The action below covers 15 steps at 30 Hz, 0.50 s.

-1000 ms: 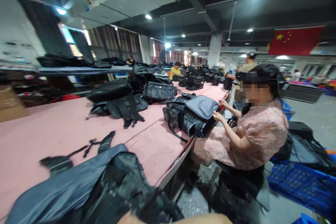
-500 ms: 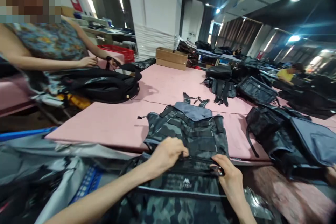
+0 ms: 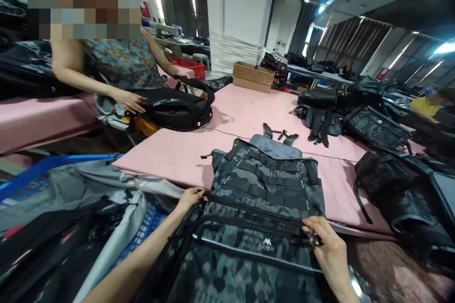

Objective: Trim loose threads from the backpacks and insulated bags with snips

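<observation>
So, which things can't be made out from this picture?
In the head view:
Camouflage backpack: near end cut off by the bottom edge.
Small shiny thing at the right grip: too small, partly covered by it.
Cardboard box: inside bottom hidden by its front wall.
Co-worker: face covered by pixel blocks.

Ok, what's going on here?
Both hands are on a camouflage backpack that lies partly on a pink table and partly over its near edge. The left hand pinches one side of it, the right hand the other; something small and shiny by the right fingers is unclear. At the left, a co-worker has a hand at a black bag.
</observation>
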Available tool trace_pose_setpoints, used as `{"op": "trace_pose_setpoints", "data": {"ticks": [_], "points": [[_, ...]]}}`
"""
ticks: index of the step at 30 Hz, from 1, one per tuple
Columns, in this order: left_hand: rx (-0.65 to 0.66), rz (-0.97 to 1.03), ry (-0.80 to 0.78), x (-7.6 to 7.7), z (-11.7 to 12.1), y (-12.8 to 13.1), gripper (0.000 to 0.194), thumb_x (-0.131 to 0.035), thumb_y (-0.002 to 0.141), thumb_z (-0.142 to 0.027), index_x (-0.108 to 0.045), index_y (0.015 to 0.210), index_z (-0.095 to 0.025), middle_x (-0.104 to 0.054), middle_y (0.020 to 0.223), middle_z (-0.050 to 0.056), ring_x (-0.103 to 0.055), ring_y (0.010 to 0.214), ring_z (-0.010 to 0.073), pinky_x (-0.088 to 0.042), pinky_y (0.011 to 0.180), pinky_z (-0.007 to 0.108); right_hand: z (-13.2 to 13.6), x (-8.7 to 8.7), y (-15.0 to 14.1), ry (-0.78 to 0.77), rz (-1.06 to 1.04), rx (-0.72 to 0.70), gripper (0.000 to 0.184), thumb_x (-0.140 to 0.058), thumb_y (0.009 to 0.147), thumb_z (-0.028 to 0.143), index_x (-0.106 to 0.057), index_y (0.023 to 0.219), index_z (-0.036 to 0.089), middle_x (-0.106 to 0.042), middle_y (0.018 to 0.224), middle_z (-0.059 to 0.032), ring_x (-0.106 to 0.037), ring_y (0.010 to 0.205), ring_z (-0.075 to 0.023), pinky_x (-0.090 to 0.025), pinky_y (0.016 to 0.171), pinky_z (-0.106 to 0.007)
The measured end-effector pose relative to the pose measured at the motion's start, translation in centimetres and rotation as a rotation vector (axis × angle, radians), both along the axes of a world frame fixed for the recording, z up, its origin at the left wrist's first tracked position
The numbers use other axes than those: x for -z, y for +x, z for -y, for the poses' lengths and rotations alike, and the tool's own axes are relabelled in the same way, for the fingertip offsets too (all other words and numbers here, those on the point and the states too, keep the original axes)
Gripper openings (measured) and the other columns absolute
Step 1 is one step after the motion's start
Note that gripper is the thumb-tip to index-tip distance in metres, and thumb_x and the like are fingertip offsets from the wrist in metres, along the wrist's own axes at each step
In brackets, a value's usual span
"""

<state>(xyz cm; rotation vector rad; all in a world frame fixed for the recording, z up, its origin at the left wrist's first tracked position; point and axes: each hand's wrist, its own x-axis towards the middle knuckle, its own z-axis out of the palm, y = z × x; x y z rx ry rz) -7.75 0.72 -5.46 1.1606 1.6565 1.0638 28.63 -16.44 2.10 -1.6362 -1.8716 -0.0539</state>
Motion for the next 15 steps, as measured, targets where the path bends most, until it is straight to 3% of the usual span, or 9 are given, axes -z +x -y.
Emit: {"op": "trace_pose_setpoints", "data": {"ticks": [2,4,6,8,11,15], "points": [[-0.105,-0.058,0.104,-2.0,-0.4,0.3,0.023,-0.059,0.064,-0.036,-0.062,0.074,-0.016,-0.063,0.070,0.004,-0.060,0.074,0.0229,-0.045,0.067,0.033,0.0,0.1,0.4,-0.001,-0.033,0.002,0.021,-0.045,0.085,0.023,-0.065,0.092,0.022,-0.065,0.094,-0.0044,-0.064,0.083,-0.0142,-0.050,0.068,-0.019],[-0.081,-0.159,0.299,-4.5,-0.1,1.0,0.025,-0.055,0.072,-0.037,-0.063,0.089,-0.020,-0.064,0.088,0.004,-0.056,0.090,0.0209,-0.041,0.082,0.033,-0.2,-0.1,0.6,0.000,-0.065,0.003,0.020,-0.046,0.085,0.025,-0.065,0.090,0.021,-0.065,0.092,-0.0051,-0.064,0.084,-0.0155,-0.050,0.071,-0.021],[0.178,-0.384,0.577,-6.9,0.6,2.3,0.022,-0.057,0.075,-0.038,-0.065,0.089,-0.023,-0.065,0.089,0.003,-0.054,0.092,0.0205,-0.037,0.085,0.035,-0.9,-0.8,0.4,-0.017,-0.093,-0.008,0.020,-0.046,0.086,0.027,-0.065,0.089,0.021,-0.065,0.091,-0.0055,-0.063,0.084,-0.0163,-0.049,0.073,-0.023],[0.365,-0.595,0.722,-8.6,1.1,3.8,0.019,-0.059,0.076,-0.037,-0.067,0.089,-0.025,-0.066,0.085,0.002,-0.054,0.086,0.0194,-0.035,0.081,0.035,-2.0,-1.9,-0.3,-0.064,-0.119,-0.033,0.020,-0.046,0.087,0.028,-0.064,0.090,0.021,-0.065,0.089,-0.0053,-0.063,0.083,-0.0166,-0.048,0.072,-0.024],[0.459,-0.724,0.748,-9.5,1.4,5.1,0.014,-0.056,0.081,-0.033,-0.068,0.083,-0.025,-0.067,0.081,0.000,-0.055,0.077,0.0161,-0.033,0.075,0.032,-4.2,-3.9,-1.9,-0.192,-0.141,-0.067,0.019,-0.051,0.083,0.031,-0.062,0.095,0.023,-0.065,0.087,-0.0031,-0.063,0.079,-0.0169,-0.048,0.067,-0.024],[0.386,-0.717,0.770,-9.1,1.3,4.6,0.018,-0.052,0.084,-0.029,-0.066,0.076,-0.021,-0.068,0.079,0.000,-0.056,0.076,0.0157,-0.033,0.073,0.031,-7.2,-5.7,-5.2,-0.318,-0.129,-0.113,0.043,-0.062,0.074,0.034,-0.051,0.115,0.025,-0.064,0.098,-0.0011,-0.062,0.087,-0.0181,-0.047,0.075,-0.027]]}}
